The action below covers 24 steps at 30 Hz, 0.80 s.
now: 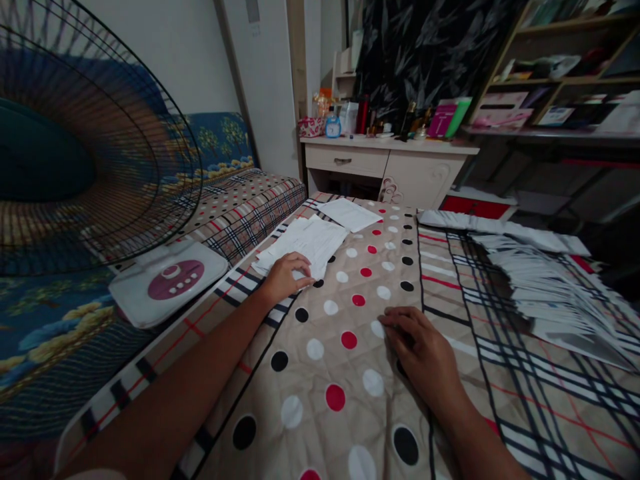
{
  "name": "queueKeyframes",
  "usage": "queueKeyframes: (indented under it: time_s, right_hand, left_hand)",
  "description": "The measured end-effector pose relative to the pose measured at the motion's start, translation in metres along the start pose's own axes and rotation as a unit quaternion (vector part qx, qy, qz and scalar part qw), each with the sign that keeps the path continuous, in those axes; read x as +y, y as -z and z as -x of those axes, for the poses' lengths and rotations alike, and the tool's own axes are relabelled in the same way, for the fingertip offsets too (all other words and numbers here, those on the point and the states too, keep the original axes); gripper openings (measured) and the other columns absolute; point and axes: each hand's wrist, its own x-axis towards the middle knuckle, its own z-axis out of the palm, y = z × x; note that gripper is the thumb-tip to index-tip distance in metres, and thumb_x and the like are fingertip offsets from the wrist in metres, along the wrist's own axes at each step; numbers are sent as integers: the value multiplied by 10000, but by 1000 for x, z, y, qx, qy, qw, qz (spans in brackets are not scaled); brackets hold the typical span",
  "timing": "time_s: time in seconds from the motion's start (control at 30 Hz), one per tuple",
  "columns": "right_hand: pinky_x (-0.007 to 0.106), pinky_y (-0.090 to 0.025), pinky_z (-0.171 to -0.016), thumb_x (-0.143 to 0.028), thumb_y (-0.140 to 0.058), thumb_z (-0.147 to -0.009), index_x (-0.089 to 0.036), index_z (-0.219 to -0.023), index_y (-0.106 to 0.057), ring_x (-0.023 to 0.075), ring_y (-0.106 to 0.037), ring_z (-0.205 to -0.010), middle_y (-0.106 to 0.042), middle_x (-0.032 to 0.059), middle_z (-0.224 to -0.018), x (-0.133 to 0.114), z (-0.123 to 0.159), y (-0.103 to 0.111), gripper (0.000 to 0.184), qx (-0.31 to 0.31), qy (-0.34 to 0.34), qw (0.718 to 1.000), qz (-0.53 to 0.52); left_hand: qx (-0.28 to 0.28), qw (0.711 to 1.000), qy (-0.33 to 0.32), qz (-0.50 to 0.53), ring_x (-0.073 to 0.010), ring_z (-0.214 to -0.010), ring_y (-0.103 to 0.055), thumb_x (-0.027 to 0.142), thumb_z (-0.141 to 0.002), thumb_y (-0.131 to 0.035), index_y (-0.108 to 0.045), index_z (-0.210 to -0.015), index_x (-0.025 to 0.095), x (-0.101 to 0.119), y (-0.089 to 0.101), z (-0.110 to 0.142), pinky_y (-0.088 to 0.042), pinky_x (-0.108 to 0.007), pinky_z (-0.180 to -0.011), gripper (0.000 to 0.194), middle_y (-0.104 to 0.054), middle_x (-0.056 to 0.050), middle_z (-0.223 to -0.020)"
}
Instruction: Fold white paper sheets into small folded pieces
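- The quilted cover (330, 427) is soft and puffy, with red, white and black dots in rows and stripes at the sides.
- On the far left part of it is a pile of papers (310, 241), thin, flat and white, with messy edges.
- One more sheet (350, 215) lies just past the pile, on its far right.
- To the right, lots of thin white papers (545, 287) overlap in a row like fallen cards.
- On the left stand a round fan (40, 153) with thin wires and a shiny white plastic thing (133, 293) with a purple oval.
- The left hand (290, 275) is at the near edge of the pile, fingers curved and thumb low. I can't tell if it pinches a page.
- The right hand (420, 340) is over the dots, nearer, with bent fingers close together. I can't tell if its tips hold anything.
- The pile's long way goes from near left to far right.
- The single sheet's long way goes from far left to near right.
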Motion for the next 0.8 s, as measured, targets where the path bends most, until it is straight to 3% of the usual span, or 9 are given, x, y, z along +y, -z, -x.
queueKeyframes:
  time_s: [0.1, 0.23, 0.37, 0.47, 0.6, 0.8]
  right_hand:
    - [341, -536, -809, -268, -503, -901, -234, -971, -721, 205, -669, -951, -641, 59, -1124, 2, 0, 0, 231, 2, 3, 1000, -2]
    - [343, -534, -820, -275, -508, -902, -229, -959, -719, 206, -667, -952, -641, 60, -1117, 1, 0, 0, 223, 1, -1, 1000, -8]
    - [347, -528, -837, -273, -499, -907, -233, -966, -718, 206, -665, -961, -637, 60, -1119, 0, 0, 1, 230, -4, -5, 1000, -8]
    - [346, -529, -832, -273, -499, -907, -230, -967, -720, 206, -665, -962, -636, 62, -1120, -1, 0, 1, 233, -5, -2, 1000, -9]
    - [345, -525, -849, -269, -506, -903, -231, -968, -721, 205, -665, -965, -639, 62, -1124, -1, 0, 1, 228, 0, 0, 1000, -13]
    - [332, -524, -814, -264, -512, -894, -243, -955, -726, 203, -665, -963, -645, 51, -1116, -1, 0, 1, 223, -1, -4, 1000, -12]
  left_hand:
    - [5, 1000, 12, -21, -194, -894, -640, 234, -688, -815, -656, -707, 177, 3, 2, 1, -502, -338, -838, 170, -679, -62, -923]
    - [-21, 995, 71, -64, -168, -775, -622, 262, -687, -804, -676, -859, 174, 7, 2, 1, -490, -295, -728, 232, -689, -34, -840]
    - [-68, 987, 122, -84, -147, -682, -597, 282, -721, -756, -687, -776, 187, 13, 1, -1, -453, -268, -641, 129, -669, -2, -709]
    - [-60, 986, 129, -91, -144, -707, -601, 246, -707, -759, -679, -748, 181, 19, 2, -2, -464, -266, -654, 111, -669, -16, -790]
    - [-30, 985, 132, -111, -131, -694, -578, 226, -659, -806, -699, -869, 162, 23, 4, -2, -496, -286, -700, 244, -630, -40, -915]
    - [-66, 983, 123, -117, -146, -757, -590, 233, -741, -741, -663, -739, 180, 23, 2, 0, -488, -282, -714, 95, -614, -25, -880]
